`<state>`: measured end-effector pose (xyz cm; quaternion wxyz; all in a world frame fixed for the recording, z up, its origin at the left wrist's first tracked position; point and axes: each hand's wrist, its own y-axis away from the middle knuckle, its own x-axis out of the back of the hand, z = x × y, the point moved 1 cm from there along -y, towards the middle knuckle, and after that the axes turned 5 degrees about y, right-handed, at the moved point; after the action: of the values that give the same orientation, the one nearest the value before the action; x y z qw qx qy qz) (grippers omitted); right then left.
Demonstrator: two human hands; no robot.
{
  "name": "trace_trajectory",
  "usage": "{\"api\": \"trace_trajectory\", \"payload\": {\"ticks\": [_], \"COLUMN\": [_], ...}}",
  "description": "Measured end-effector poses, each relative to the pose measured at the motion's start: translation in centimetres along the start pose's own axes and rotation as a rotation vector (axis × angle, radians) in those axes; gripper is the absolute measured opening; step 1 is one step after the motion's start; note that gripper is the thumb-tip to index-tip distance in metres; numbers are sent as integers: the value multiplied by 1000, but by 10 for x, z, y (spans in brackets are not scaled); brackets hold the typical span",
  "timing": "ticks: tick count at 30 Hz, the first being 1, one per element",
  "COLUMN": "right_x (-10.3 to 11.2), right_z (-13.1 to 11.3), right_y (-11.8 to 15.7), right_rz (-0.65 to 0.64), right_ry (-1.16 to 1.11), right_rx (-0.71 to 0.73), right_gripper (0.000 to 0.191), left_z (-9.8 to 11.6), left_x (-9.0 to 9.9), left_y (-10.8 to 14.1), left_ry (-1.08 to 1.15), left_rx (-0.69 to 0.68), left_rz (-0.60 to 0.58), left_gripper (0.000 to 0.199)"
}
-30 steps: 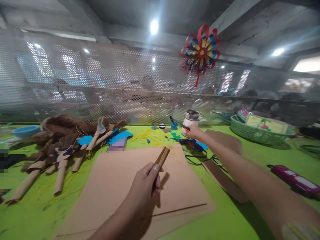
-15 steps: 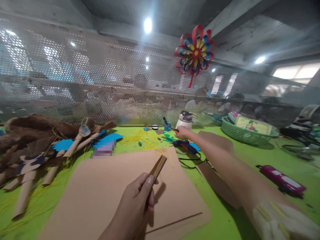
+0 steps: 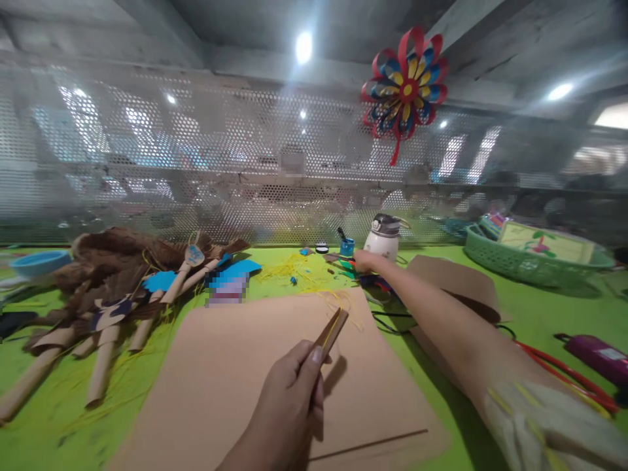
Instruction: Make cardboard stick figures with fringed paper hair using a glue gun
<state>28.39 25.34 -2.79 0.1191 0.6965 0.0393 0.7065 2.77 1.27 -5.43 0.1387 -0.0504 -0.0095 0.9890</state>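
Note:
My left hand (image 3: 299, 383) grips a folded brown strip (image 3: 336, 328) with yellow thread along it, above a large tan sheet (image 3: 235, 366). My right hand (image 3: 366, 261) reaches to the far side of the table, its fingers closed on an orange-and-black handled tool that is small and partly hidden. Close to that hand are a blue pot (image 3: 347, 246), a white jug with a grey lid (image 3: 383, 239) and green scraps (image 3: 347, 267). A thin dark stick (image 3: 373, 445) lies across the sheet's near part.
Brown paper figures with rolled legs (image 3: 103, 366) and a blue bowl (image 3: 42, 263) lie left. Yellow threads (image 3: 287, 275) are scattered behind the sheet. At right are a green basket (image 3: 520, 258), curved brown card (image 3: 454, 281) and a purple case (image 3: 596, 356). A paper flower (image 3: 408, 91) hangs above.
The view has turned left, so things appear shifted right and the blue bowl shows. My left hand still grips the strip. My right hand remains by the blue pot, with the tool less visible.

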Motion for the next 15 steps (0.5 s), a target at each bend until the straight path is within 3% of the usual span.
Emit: {"api": "trace_trajectory", "payload": {"ticks": [15], "right_x": [7], "right_z": [-6], "right_y": [-7], "right_rz": [79], "right_ry": [-36], "right_rx": [37], "right_gripper": [31], "left_z": [7], "left_x": [0], "left_y": [-2], "left_ry": [-8], "left_rx": [84], "left_rz": [18], "left_gripper": [34]}}
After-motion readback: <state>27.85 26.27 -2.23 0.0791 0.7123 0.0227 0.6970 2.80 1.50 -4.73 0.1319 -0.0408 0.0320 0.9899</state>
